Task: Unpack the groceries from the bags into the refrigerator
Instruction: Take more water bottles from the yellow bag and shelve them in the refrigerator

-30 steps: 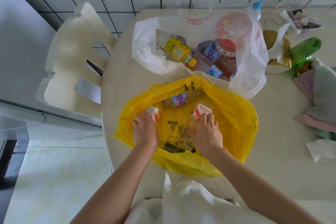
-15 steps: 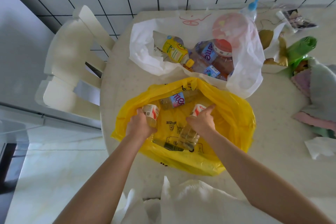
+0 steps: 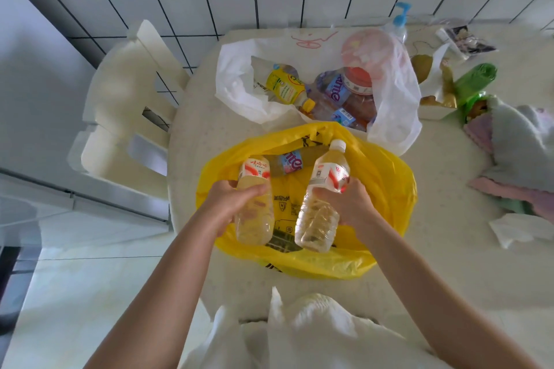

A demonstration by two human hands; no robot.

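Note:
A yellow plastic bag (image 3: 386,177) lies open on the table in front of me. My left hand (image 3: 230,204) grips a clear water bottle (image 3: 254,219) with a red-and-white label, raised above the bag. My right hand (image 3: 352,204) holds a second bottle of the same kind (image 3: 319,219), its white cap pointing away from me. One more bottle with a blue and pink label (image 3: 289,162) lies inside the yellow bag. Behind it, a white plastic bag (image 3: 236,84) holds several bottles, one with a yellow label (image 3: 284,87). The grey refrigerator (image 3: 33,75) stands at the left.
A white plastic chair (image 3: 120,117) stands between the table (image 3: 449,249) and the refrigerator. On the table's right side lie cloths (image 3: 527,144), a green roll (image 3: 475,81), a pump bottle (image 3: 400,16) and a tissue (image 3: 521,229). A white bag (image 3: 299,332) sits near me at the table's front edge.
Both hands reached into the yellow bag, closed on a bottle each and lifted the two bottles up out of it toward me.

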